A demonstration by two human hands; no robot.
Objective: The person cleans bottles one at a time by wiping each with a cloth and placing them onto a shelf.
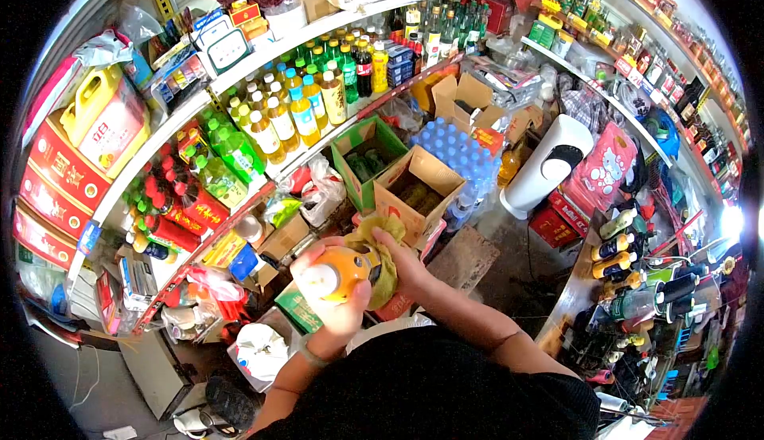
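Note:
My left hand (347,313) is wrapped round a bottle of orange drink (343,282) with a white cap, its cap end tilted up toward me. A yellowish-green cloth (385,253) is in my right hand (403,258), pressed against the dark label and base end of the bottle. Part of the label is hidden by the cloth. Just beyond my hands stand an open brown cardboard box (434,193) with bottles inside and a green box (350,153).
Shelves on the left hold rows of drink bottles (282,122) and a yellow jug (107,110). Shrink-wrapped water bottles (458,161) stand beyond the boxes. A white appliance (549,165) stands to the right, near a wooden counter (569,297) with bottles. A white bag (261,351) lies at lower left.

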